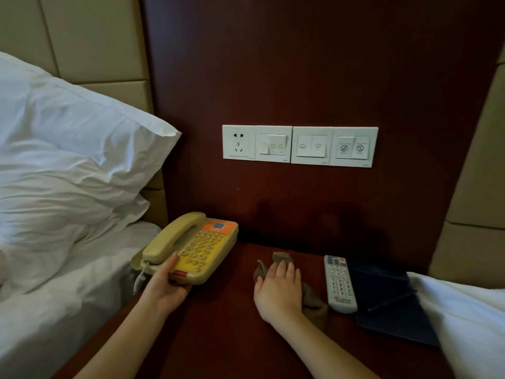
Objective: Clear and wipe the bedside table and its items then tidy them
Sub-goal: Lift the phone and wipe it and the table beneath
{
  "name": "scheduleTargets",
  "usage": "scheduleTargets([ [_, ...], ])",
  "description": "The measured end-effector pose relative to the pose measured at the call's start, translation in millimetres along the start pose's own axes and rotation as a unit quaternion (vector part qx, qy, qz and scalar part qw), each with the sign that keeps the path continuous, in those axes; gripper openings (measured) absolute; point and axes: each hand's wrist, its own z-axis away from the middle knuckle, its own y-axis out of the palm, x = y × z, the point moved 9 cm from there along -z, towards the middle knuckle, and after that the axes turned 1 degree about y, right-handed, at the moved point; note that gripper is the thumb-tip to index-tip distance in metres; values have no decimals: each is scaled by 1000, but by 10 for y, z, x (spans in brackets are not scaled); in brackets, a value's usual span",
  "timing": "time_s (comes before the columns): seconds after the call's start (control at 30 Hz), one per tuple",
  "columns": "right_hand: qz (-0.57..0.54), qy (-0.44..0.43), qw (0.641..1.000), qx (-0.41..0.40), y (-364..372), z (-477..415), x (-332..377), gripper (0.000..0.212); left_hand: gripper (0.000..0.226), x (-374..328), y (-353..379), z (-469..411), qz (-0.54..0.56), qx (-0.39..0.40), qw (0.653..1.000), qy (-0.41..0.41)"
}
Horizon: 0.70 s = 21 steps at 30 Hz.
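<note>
Right hand (278, 288) is lying flat, fingers straight, pressing the cloth (314, 305) on the table (232, 324) centre. Left hand (166, 285), at 9 o'clock, is gripping the phone's (196, 247) near edge, thumb on top. Judging wiping is in hand; next is calling for sweeping the cloth toward 9 o'clock, under the phone.

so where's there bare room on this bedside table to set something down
Bare wood lies at the back, between the telephone and the remote beyond the cloth, and in front between the two forearms. The right side is crowded: remote beside dark folder. The right hand presses the cloth mid-table.
</note>
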Motion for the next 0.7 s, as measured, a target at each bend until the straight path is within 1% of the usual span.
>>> scheduleTargets([
  [0.1,-12,6,1000,1,7,-29,-9,65,19,-36,-10,-6,-4,-5,1000,-5],
  [0.17,-24,33,999,-4,5,-51,-53,65,24,-39,-26,-3,-5,-8,1000,-9],
  [0.27,-33,85,996,-11,5,-125,-137,67,40,-46,-67,18,-9,-14,1000,-20],
  [0.37,-33,113,993,-19,5,-274,-212,67,43,-111,-186,19,-46,-28,998,-41],
  [0.43,-32,105,994,-15,17,-410,-237,65,44,-189,-290,36,-93,-20,994,-56],
  [0.57,-35,58,998,-5,9,-669,-264,62,39,-366,-482,68,-193,-11,980,-53],
  [0.7,-13,25,1000,14,60,-710,-235,62,32,-525,-651,42,-270,-25,961,-59],
])
